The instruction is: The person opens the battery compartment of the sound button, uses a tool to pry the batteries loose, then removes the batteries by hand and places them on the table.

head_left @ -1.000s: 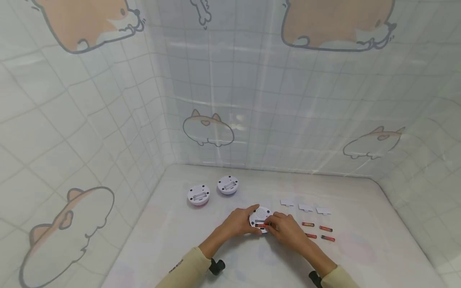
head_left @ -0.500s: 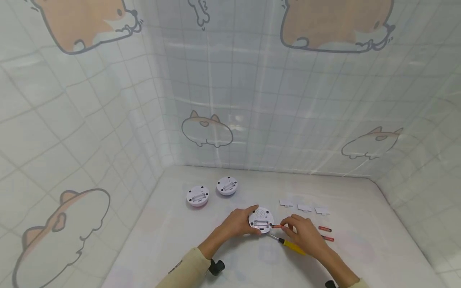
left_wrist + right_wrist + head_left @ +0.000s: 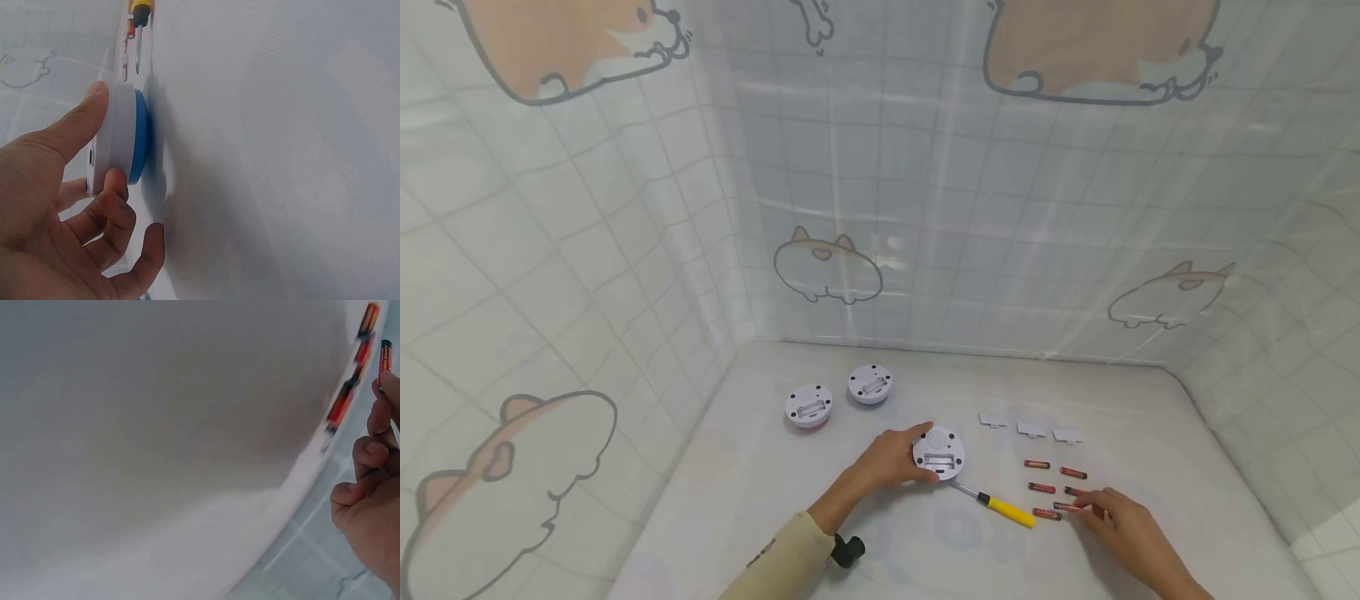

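My left hand [image 3: 887, 458] grips a round white device [image 3: 937, 442] by its edge, thumb on one side and fingers on the other. Its battery compartment faces up with nothing inside, and a blue part [image 3: 140, 137] shows beneath it in the left wrist view. Over on the right, my right hand [image 3: 1120, 529] pinches a red and black battery [image 3: 385, 356] between thumb and fingertips, low beside several other red batteries [image 3: 1041, 487] lying in two columns. A yellow-handled screwdriver [image 3: 1009, 511] lies between the hands, its tip pointing at the device.
Two similar round devices, one pinkish underneath [image 3: 808, 407] and another [image 3: 870, 384], sit upside down at the back left, compartments uncovered. Three white battery covers [image 3: 1031, 430] lie in a row behind the batteries. Tile-patterned walls [image 3: 880, 208] enclose the back and sides.
A red battery has come out of the device's compartment, carried by my right hand rightward to the other batteries. The screwdriver is now fully uncovered. My left hand has kept its grip.
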Demonstrator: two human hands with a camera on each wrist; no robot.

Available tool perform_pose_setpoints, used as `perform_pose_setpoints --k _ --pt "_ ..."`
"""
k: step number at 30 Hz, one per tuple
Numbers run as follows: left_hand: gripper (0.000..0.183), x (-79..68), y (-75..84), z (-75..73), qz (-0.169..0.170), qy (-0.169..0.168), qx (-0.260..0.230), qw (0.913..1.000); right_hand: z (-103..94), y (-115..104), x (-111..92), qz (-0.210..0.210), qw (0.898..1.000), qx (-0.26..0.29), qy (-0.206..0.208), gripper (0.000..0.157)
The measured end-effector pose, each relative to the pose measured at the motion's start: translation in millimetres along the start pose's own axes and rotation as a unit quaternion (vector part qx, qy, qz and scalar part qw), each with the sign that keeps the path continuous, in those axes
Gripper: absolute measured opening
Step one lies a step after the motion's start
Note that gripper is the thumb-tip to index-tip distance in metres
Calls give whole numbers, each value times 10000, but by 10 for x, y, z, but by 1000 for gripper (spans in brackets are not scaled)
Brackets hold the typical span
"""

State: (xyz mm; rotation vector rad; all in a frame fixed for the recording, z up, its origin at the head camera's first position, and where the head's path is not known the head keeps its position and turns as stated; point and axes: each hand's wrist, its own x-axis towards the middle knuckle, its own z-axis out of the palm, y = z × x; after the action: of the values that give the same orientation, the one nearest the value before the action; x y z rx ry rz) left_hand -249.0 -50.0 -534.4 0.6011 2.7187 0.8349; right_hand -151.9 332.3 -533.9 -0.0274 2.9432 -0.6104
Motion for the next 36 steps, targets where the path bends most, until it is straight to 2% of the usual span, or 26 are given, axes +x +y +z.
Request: perform_pose_setpoints --k 5,9,13,21,31,36 --pt "94 -22 16 -12 -44 -6 54 10000 14 160 -62 194 9997 26 -140 7" --pt "94 -28 16 -10 -69 -28 63 10000 45 225 -75 187 9996 71 -178 11" --pt "94 -29 16 -15 -105 -50 77 9999 55 256 -72 196 9996 70 -184 8" --pt "93 -36 -6 -39 -81 -74 114 9999 53 244 -36 418 9982 -50 -436 10" --pt "93 -52 -25 -51 -18 -38 158 9999 37 216 -20 490 9974 19 -521 11" --pt "97 -51 -52 -50 -95 -101 233 9996 -77 180 9 272 9990 135 -321 23"
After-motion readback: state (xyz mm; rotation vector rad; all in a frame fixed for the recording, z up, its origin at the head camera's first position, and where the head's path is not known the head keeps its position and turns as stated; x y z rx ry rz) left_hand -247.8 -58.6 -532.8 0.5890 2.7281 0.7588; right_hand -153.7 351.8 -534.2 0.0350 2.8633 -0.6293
